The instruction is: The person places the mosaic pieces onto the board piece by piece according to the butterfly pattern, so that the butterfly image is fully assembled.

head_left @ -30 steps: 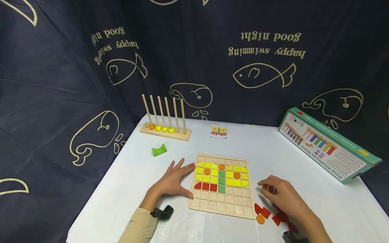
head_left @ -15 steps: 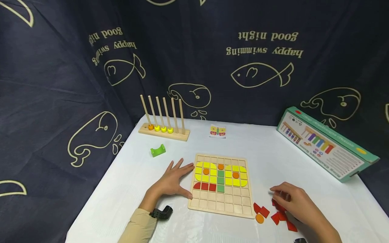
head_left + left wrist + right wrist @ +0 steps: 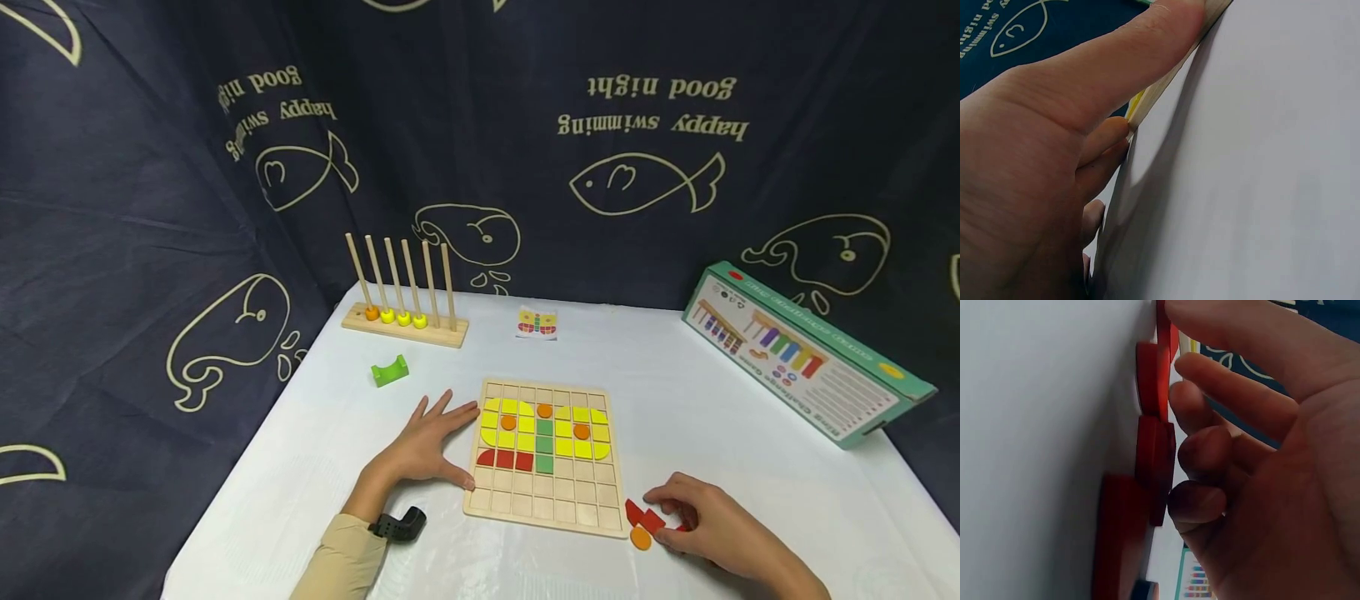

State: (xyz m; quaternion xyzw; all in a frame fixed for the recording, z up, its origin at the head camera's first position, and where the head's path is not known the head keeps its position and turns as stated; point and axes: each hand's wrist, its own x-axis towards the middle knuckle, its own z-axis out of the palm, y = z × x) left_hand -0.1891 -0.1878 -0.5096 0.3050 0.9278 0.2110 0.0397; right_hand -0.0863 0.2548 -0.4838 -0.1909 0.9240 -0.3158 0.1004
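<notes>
My left hand (image 3: 427, 446) lies spread at the left side of a square wooden grid board (image 3: 555, 521), its thumb and fingertips touching the edge. Yellow, orange, green and red pieces fill part of the grid, including a short row of red pieces (image 3: 505, 460). Right of the board, my right hand (image 3: 708, 521) hovers low over loose red pieces, thumb and index finger apart around a red square piece (image 3: 652, 522). In the right wrist view, the thumb touches a red piece (image 3: 1163, 369). My palm and fingers hide several others in the head view.
An orange disc (image 3: 641, 538) lies by the board's corner. Behind are a small picture card (image 3: 536, 323), a green curved block (image 3: 390, 371), a wooden peg stand (image 3: 442, 336) with beads, and a long game box (image 3: 795, 358) on the right.
My right hand first drew right, away from the board, then came back left and lower over the red pieces. The left hand has stayed at the board's edge.
</notes>
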